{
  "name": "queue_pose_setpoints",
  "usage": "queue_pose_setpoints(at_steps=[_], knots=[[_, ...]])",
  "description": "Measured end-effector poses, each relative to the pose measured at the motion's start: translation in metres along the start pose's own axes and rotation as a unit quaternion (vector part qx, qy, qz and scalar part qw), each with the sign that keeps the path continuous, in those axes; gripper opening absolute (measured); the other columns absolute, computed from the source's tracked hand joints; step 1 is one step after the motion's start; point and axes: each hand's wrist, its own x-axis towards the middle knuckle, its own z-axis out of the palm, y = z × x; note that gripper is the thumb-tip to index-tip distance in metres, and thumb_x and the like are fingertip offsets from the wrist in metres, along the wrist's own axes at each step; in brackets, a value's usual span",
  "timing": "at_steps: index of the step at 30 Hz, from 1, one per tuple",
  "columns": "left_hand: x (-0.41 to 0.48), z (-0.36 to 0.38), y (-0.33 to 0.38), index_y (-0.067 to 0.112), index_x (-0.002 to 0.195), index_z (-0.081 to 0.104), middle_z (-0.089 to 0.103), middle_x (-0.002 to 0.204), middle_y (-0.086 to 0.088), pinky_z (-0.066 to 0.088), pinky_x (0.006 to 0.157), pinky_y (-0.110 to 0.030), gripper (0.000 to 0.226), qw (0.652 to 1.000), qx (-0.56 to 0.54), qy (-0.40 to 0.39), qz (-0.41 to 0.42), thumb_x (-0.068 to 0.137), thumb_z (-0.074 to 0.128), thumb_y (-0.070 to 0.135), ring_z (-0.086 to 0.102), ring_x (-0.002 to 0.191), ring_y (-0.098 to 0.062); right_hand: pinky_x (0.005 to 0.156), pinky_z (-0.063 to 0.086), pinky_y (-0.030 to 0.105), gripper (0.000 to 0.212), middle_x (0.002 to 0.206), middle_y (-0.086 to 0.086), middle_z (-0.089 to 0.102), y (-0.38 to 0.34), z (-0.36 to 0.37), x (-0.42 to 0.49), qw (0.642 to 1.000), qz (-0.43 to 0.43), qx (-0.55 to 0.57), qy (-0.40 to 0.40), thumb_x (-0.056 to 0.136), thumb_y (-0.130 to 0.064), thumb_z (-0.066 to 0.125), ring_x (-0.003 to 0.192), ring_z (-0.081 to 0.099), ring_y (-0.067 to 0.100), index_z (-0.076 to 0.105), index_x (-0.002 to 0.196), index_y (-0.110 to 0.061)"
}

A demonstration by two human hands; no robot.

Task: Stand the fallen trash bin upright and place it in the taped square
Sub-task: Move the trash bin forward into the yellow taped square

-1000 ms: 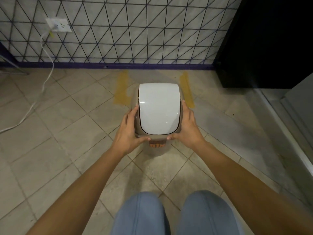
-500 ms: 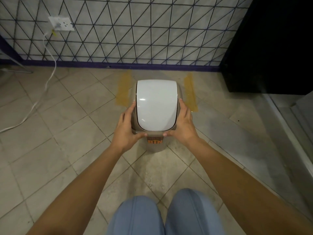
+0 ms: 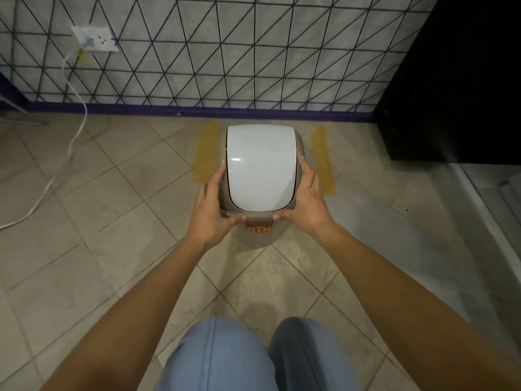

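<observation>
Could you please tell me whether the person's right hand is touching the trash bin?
Touching: the head view shows the right hand pressed flat against the trash bin, thumb on its front rim.

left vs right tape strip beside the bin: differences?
The left tape strip leans top-right and its near end stops level with the left hand; the right tape strip leans top-left and runs nearer, past the right hand. Both are yellowish, flanking the bin.

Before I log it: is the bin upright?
Upright: the trash bin's white lid faces up, both hands gripping its sides.
</observation>
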Motion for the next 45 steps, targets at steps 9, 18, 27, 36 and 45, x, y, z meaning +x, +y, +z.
queue_pose_setpoints(at_steps=[9,18,27,36,45], knots=[[0.040,-0.008,-0.009,0.039,0.146,0.013,0.029,0.140,0.011,0.029,0.107,-0.031,0.111,0.999,-0.036,0.000,0.011,0.063,0.085,0.026,0.025,0.128,-0.002,0.112,0.019,0.036,0.137,0.152,0.007,0.014,-0.008,0.004,0.038,0.999,0.014,0.032,0.001,0.051,-0.013,0.090,0.141,0.012,0.021,-0.006,0.147,-0.029],[0.073,-0.017,-0.014,0.036,0.147,0.011,0.022,0.148,0.011,0.033,0.111,-0.035,0.118,0.990,-0.137,-0.034,-0.021,0.056,0.087,0.034,0.027,0.135,-0.003,0.114,0.024,0.050,0.143,0.154,0.002,0.015,-0.008,-0.008,0.075,0.996,0.058,0.066,-0.013,0.039,-0.024,0.094,0.142,0.016,0.022,-0.001,0.146,-0.032],[0.085,-0.009,-0.026,0.030,0.144,0.015,0.040,0.134,0.022,0.041,0.101,-0.022,0.113,0.977,-0.188,-0.078,-0.063,0.058,0.087,0.019,0.043,0.123,0.001,0.112,0.030,0.048,0.139,0.147,0.004,0.024,0.005,-0.009,0.083,0.993,0.060,0.081,-0.060,0.039,-0.020,0.094,0.137,0.022,0.020,0.007,0.147,-0.024],[0.114,-0.002,-0.030,0.023,0.149,0.009,0.029,0.150,0.005,0.042,0.100,-0.027,0.116,0.972,-0.202,-0.076,-0.095,0.061,0.085,0.018,0.038,0.132,-0.016,0.111,0.031,0.047,0.135,0.145,0.003,0.026,0.009,-0.013,0.108,0.992,0.076,0.094,-0.047,0.040,-0.020,0.094,0.136,0.024,0.019,0.011,0.146,-0.024],[0.152,0.005,-0.035,0.027,0.149,0.009,0.034,0.145,0.005,0.050,0.071,-0.007,0.116,0.964,-0.231,-0.069,-0.114,0.062,0.084,0.016,0.045,0.120,-0.015,0.105,0.029,0.036,0.131,0.145,0.003,0.026,0.018,-0.014,0.146,0.992,0.070,0.097,-0.028,0.043,-0.025,0.093,0.136,0.024,0.020,0.012,0.146,-0.027]])
